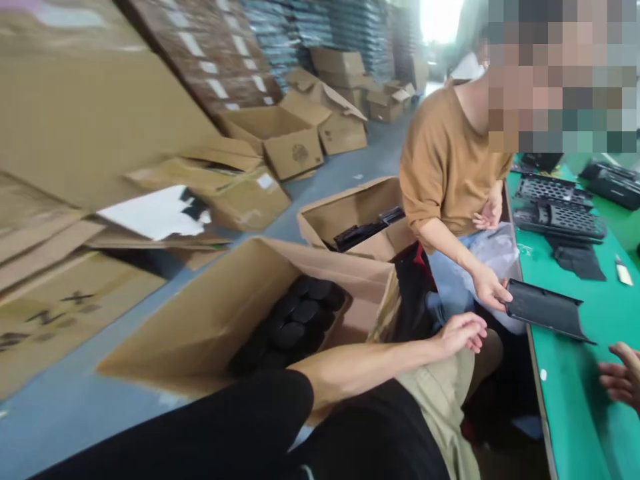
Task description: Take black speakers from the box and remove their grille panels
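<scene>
My left hand (463,332) hangs over my knee with loosely bent fingers and nothing in it. My right hand (623,380) comes in at the right edge over the green table (570,393), fingers apart and holding nothing; part of it is cut off. Between my hands and a co-worker lies a curved black plastic panel (545,308), reaching over the table edge. The co-worker's hand (493,290) grips its left end. Neither of my hands touches the panel.
Beside my left arm stands an open carton (195,320) with several black rounded parts (300,310). Another carton (350,193) behind it holds black pieces. Perforated black panels (560,220) and a small white-and-dark tool (623,272) lie on the table. The co-worker (440,153) sits beside it.
</scene>
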The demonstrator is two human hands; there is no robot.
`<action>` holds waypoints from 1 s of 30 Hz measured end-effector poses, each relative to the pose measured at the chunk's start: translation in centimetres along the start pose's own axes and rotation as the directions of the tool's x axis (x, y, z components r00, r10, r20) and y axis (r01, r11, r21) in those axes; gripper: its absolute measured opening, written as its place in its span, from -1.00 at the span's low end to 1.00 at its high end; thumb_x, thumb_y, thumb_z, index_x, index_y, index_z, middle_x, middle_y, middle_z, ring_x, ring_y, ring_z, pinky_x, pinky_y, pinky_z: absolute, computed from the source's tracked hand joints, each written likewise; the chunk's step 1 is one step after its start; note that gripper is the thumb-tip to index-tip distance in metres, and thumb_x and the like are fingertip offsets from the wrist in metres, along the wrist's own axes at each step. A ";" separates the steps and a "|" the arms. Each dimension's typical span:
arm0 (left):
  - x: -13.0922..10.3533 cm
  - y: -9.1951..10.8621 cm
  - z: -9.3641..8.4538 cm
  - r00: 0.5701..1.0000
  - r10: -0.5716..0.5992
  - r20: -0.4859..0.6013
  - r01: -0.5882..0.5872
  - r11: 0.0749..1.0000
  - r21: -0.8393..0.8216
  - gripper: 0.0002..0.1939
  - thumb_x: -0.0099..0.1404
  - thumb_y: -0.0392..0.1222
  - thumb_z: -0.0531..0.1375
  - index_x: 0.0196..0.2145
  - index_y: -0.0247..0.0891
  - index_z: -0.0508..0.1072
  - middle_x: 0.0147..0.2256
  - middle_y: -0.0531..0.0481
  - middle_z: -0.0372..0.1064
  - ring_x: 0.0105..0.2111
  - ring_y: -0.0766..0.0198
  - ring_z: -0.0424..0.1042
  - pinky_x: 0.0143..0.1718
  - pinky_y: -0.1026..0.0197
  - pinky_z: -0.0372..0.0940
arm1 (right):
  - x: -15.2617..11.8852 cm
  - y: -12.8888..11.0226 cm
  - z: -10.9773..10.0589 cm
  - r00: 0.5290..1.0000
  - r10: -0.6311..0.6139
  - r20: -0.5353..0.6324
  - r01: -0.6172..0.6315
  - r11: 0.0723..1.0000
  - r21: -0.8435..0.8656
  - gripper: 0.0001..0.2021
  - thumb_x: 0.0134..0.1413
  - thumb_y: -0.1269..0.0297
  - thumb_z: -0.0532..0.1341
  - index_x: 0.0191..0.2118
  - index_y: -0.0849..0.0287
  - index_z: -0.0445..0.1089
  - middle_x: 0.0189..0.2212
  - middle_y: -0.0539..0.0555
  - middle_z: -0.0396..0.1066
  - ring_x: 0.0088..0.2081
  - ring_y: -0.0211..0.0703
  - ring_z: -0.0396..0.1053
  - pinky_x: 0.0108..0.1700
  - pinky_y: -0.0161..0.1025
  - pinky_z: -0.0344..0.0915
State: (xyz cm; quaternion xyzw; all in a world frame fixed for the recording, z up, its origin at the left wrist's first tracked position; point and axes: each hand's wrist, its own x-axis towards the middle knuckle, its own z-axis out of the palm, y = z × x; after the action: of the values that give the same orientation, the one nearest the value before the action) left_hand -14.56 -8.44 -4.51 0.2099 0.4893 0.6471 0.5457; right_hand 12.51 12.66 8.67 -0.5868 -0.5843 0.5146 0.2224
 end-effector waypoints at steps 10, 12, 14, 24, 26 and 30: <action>4.4 2.9 4.5 0.976 -0.178 0.127 0.210 0.922 -0.324 -0.66 0.09 -0.18 0.36 -0.18 -0.25 0.42 -0.35 -0.02 0.49 -0.40 0.11 0.58 -0.10 -0.17 0.51 | 1.3 0.0 3.5 0.967 0.249 -0.045 -0.230 0.940 0.250 0.04 -0.93 -0.02 0.68 -0.06 0.14 0.42 -0.37 0.26 0.60 -0.44 0.12 0.56 -0.48 -0.19 0.58; 4.2 3.3 4.8 0.964 -0.197 0.179 0.252 0.896 -0.367 -0.75 0.21 -0.14 0.32 -0.18 -0.25 0.46 -0.34 -0.02 0.53 -0.37 0.13 0.59 -0.07 -0.13 0.50 | 1.0 -0.4 3.3 0.988 0.132 -0.074 -0.111 0.965 0.237 -0.05 -0.78 -0.17 0.68 -0.11 0.14 0.43 -0.42 0.19 0.57 -0.48 0.03 0.54 -0.48 -0.24 0.56; 4.4 3.8 4.6 0.951 -0.219 0.220 0.293 0.868 -0.401 -0.75 0.43 0.00 0.19 -0.16 -0.23 0.50 -0.31 -0.01 0.57 -0.33 0.19 0.59 -0.04 -0.08 0.48 | 0.4 -1.3 3.0 0.995 0.038 -0.092 -0.019 0.978 0.209 -0.09 -0.70 -0.28 0.67 -0.15 0.14 0.44 -0.47 0.10 0.53 -0.52 -0.07 0.49 -0.48 -0.29 0.53; 2.1 9.9 6.2 0.627 -0.476 0.616 0.701 0.690 -0.180 -0.14 0.57 0.38 -0.26 -0.08 -0.15 0.72 -0.25 -0.06 0.68 -0.29 0.21 0.66 -0.13 0.02 0.46 | -4.1 -6.7 4.4 0.969 0.079 0.233 -0.086 0.996 0.019 -0.07 -0.33 -0.55 0.57 -0.16 0.29 0.52 -0.57 0.13 0.39 -0.59 -0.04 0.39 -0.59 -0.19 0.34; 1.5 11.1 7.9 0.516 -0.538 0.666 0.764 0.640 -0.076 0.06 0.50 0.43 -0.46 -0.01 -0.22 0.70 -0.30 -0.06 0.66 -0.30 0.10 0.69 -0.22 -0.14 0.43 | -3.3 -7.1 3.5 0.974 0.067 0.215 -0.061 0.998 -0.032 -0.03 -0.29 -0.55 0.55 -0.08 0.33 0.55 -0.46 0.22 0.48 -0.53 0.02 0.45 -0.54 -0.15 0.40; 6.0 13.2 12.9 0.739 -0.447 0.504 0.581 0.802 -0.141 0.10 0.44 0.21 -0.59 -0.23 -0.44 0.65 -0.39 -0.03 0.59 -0.24 0.04 0.70 -0.35 -0.15 0.39 | 2.7 -9.1 -1.6 0.959 -0.137 -0.249 0.089 0.977 -0.194 0.21 -0.06 -0.53 0.44 0.37 0.49 0.30 0.15 0.61 0.45 -0.05 0.20 0.59 -0.25 -0.20 0.49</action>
State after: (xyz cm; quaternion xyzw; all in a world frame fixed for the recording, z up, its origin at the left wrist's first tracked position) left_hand -12.64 3.18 10.86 0.1257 0.2895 0.4671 0.8260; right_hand 9.16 17.64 16.22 -0.6326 -0.6271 0.3641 0.2721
